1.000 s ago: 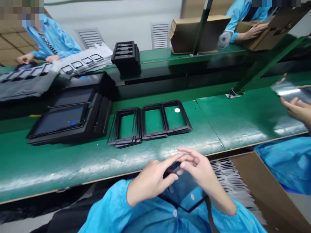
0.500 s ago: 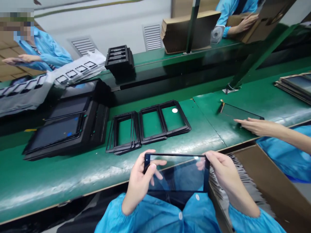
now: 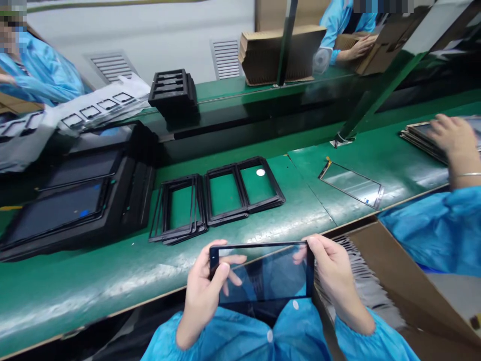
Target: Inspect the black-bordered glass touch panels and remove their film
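Panel [image 3: 263, 276], glassy and black-bordered, held upright lengthwise just in front of the near edge of the green desk [image 3: 112, 281]. Clamped at one end by the left hand [image 3: 199, 296], thumb in front, other fingers spread behind and visible through the glass; pinched at the opposite upper corner by the right hand [image 3: 332, 265]. Below the desk edge, to the right, open cardboard box [image 3: 417, 281] with pale strips [image 3: 376, 296] inside. On the left, stacked black trays [image 3: 135, 185] bearing dark panels [image 3: 56, 215]; farther back, slotted black trays [image 3: 175, 105], contents too small to tell.
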